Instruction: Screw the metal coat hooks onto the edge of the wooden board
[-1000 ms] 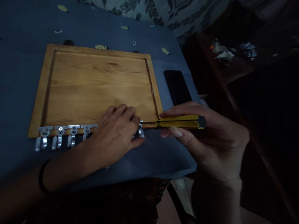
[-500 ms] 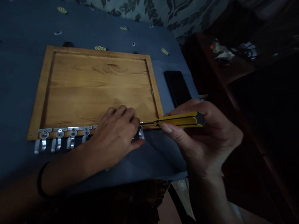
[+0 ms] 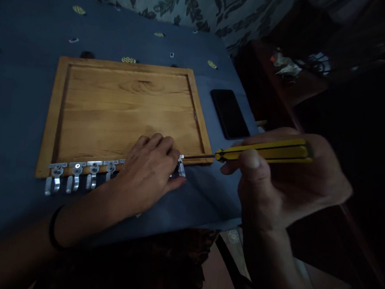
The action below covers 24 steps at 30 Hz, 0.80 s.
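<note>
A wooden framed board (image 3: 124, 110) lies on a blue cloth. Along its near edge runs a row of metal hooks (image 3: 76, 176). My left hand (image 3: 149, 172) rests over the right part of this row, its fingers closed around a metal hook (image 3: 181, 166) near the board's right corner. In my right hand (image 3: 277, 184) is a yellow-handled screwdriver (image 3: 266, 151), pinched between thumb and fingers. The screwdriver's shaft points left and its end reaches the held hook; the exact contact is too small to tell.
A black phone (image 3: 230, 114) lies on the cloth just right of the board. Behind is a patterned curtain (image 3: 179, 2). Dark furniture at the right holds crumpled plastic (image 3: 290, 67) and cables.
My right hand has moved right along with the screwdriver handle, and more of the shaft shows. My left hand has hardly moved.
</note>
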Tool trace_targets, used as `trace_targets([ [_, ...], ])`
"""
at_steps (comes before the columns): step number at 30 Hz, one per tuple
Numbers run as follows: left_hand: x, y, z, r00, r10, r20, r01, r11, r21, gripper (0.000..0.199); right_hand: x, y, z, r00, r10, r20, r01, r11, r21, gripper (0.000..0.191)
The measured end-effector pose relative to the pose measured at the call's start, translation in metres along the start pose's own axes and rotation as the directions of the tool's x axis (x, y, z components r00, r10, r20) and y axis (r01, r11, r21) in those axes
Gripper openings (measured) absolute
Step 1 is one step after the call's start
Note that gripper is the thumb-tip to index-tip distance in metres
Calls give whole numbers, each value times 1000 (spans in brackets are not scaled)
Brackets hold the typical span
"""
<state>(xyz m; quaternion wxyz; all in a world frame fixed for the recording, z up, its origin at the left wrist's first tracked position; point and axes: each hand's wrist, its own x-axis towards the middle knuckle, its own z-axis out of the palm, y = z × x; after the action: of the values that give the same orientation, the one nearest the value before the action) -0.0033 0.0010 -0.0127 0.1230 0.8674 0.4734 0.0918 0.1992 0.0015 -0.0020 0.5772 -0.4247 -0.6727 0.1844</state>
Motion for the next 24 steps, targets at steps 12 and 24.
trace_targets([
  [12,0,-2,3,999,28,-46,-27,999,24,33,2,-1,10,998,-61,20,62,997,-35,7],
  [24,3,1,-3,1000,15,7,-15,999,41,36,1,4,11,999,-2,42,3,1000,-18,7],
])
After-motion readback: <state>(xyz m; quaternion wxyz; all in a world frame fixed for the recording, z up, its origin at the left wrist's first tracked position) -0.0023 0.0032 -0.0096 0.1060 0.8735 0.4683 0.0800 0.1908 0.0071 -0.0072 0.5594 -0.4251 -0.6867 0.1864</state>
